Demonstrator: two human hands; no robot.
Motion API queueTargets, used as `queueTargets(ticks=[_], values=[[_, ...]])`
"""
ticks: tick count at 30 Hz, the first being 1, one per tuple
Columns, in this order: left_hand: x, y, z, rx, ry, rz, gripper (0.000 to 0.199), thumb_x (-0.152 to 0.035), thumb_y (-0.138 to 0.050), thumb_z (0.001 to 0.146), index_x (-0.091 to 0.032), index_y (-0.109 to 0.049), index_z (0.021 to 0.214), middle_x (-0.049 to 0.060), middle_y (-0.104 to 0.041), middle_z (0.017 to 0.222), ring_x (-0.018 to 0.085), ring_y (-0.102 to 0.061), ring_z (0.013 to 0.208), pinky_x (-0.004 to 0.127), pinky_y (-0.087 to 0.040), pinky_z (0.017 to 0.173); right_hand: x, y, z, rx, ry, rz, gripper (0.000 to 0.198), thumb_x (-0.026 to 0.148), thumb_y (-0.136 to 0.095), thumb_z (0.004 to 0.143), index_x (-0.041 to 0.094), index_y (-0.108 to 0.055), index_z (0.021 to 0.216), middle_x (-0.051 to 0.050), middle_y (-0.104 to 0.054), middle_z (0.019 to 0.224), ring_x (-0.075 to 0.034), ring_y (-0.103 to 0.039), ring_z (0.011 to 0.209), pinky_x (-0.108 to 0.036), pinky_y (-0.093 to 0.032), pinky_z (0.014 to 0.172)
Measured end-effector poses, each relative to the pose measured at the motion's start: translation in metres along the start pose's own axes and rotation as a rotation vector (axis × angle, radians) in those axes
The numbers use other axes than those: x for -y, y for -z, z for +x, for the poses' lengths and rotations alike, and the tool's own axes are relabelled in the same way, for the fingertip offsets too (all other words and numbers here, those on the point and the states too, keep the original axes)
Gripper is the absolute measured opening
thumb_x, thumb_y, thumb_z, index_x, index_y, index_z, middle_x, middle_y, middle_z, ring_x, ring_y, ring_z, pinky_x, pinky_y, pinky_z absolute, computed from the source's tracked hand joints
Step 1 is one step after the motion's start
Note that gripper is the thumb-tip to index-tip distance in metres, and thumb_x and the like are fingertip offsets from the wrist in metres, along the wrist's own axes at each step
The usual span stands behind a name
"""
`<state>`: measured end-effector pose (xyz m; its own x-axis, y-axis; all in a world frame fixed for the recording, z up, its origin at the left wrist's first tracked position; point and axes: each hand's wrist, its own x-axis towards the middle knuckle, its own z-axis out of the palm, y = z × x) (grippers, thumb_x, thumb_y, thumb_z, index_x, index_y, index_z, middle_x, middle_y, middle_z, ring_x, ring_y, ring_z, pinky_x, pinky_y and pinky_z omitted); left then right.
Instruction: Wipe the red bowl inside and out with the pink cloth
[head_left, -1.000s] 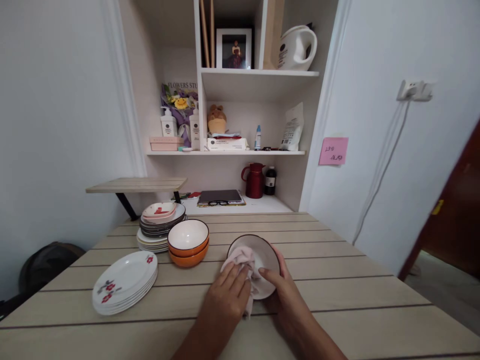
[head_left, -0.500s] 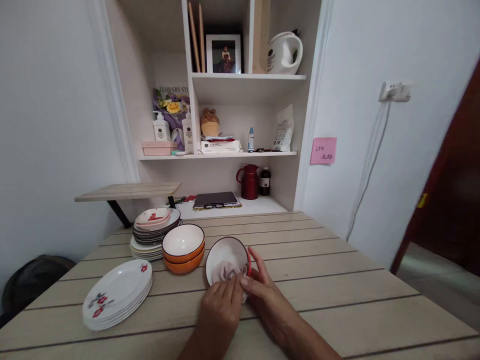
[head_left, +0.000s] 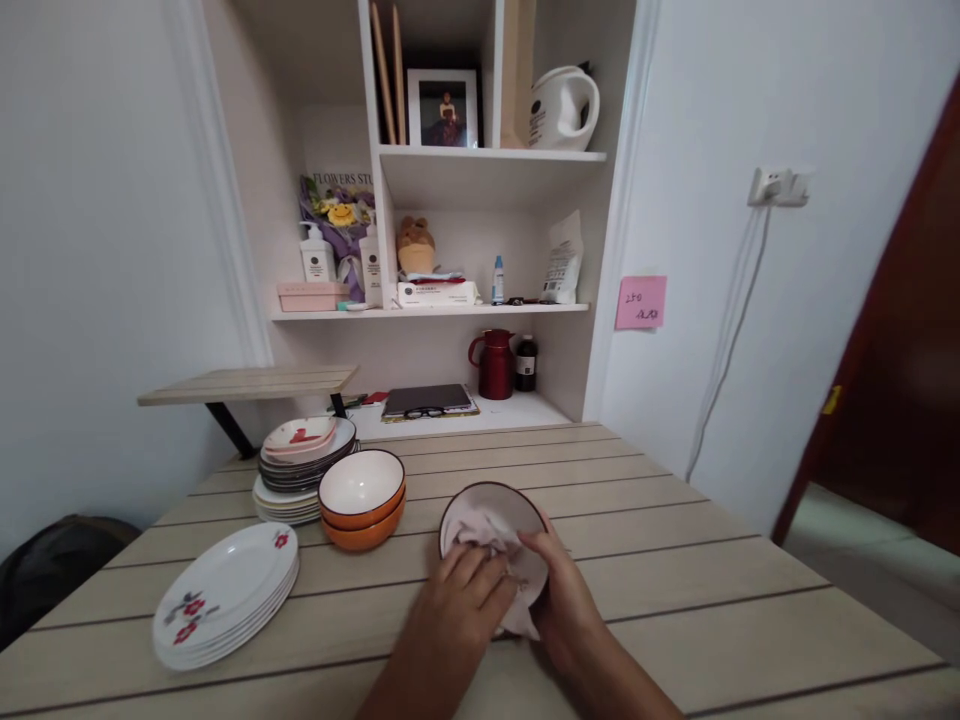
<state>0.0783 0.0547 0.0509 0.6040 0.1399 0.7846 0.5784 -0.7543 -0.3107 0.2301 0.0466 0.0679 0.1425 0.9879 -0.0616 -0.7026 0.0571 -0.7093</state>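
Note:
A bowl with a pale inside and a dark rim is tilted toward me above the table's near middle. My right hand grips its right side, thumb over the rim and fingers behind. My left hand reaches into the bowl, pressing a crumpled pale pink cloth against the inside. Part of the cloth hangs over the near rim between my hands. To the left stands a stack of orange bowls with white insides.
White oval plates with red flowers are stacked at the left. Behind them rises a pile of mixed plates. A small raised wooden shelf stands at the back left. The shelf unit holds a red jug and a dark laptop.
The bowl has moved right and toward me, tilted more. My left hand has gone deeper into it with the cloth. My right thumb now lies over the rim's inner side.

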Motion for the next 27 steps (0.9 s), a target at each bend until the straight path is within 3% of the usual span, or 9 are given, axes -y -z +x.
queueTargets(ticks=[3, 7, 14, 20, 27], values=[[0.001, -0.007, -0.003, -0.021, 0.024, 0.044, 0.031, -0.023, -0.044, 0.111, -0.024, -0.074, 0.112, 0.002, -0.077, 0.118, 0.020, -0.067, 0.113, 0.045, -0.042, 0.116, 0.004, -0.001, -0.001, -0.037, 0.119, -0.020, 0.056, 0.024, -0.079, 0.065, 0.028, -0.072, 0.120, -0.003, -0.082, 0.100, -0.029, -0.075, 0.092, -0.036, -0.058, 0.077], [0.003, -0.008, -0.005, -0.073, 0.085, 0.189, 0.023, -0.022, -0.052, 0.108, -0.021, -0.074, 0.101, 0.006, -0.076, 0.125, 0.026, -0.063, 0.127, 0.062, -0.025, 0.126, 0.008, -0.006, -0.004, -0.009, 0.173, -0.094, 0.066, 0.022, -0.076, 0.065, 0.029, -0.068, 0.130, -0.004, -0.081, 0.110, -0.031, -0.073, 0.106, -0.038, -0.056, 0.083], [0.009, -0.001, -0.006, -0.104, -0.041, 0.197, 0.030, -0.012, -0.045, 0.106, -0.013, -0.074, 0.098, 0.012, -0.077, 0.118, 0.024, -0.073, 0.111, 0.043, -0.054, 0.107, 0.014, -0.009, -0.012, 0.064, 0.061, -0.055, 0.089, 0.027, -0.081, 0.067, 0.033, -0.050, 0.150, -0.006, -0.081, 0.114, -0.031, -0.074, 0.101, -0.041, -0.055, 0.086], [0.011, 0.004, -0.004, -0.128, -0.066, 0.189, 0.035, -0.008, -0.039, 0.106, -0.012, -0.074, 0.103, 0.011, -0.078, 0.114, 0.023, -0.075, 0.108, 0.040, -0.058, 0.102, 0.006, -0.004, -0.009, 0.079, -0.001, -0.033, 0.099, 0.021, -0.085, 0.068, 0.030, -0.039, 0.155, -0.006, -0.081, 0.115, -0.026, -0.074, 0.097, -0.037, -0.051, 0.091], [0.010, 0.003, -0.009, -0.109, -0.018, 0.175, 0.040, -0.008, -0.031, 0.108, -0.010, -0.071, 0.108, 0.010, -0.079, 0.100, 0.020, -0.076, 0.093, 0.034, -0.062, 0.090, -0.003, -0.014, -0.014, 0.163, -0.120, 0.017, 0.090, 0.016, -0.084, 0.064, 0.026, -0.045, 0.145, -0.004, -0.082, 0.104, -0.021, -0.073, 0.097, -0.032, -0.050, 0.094]])
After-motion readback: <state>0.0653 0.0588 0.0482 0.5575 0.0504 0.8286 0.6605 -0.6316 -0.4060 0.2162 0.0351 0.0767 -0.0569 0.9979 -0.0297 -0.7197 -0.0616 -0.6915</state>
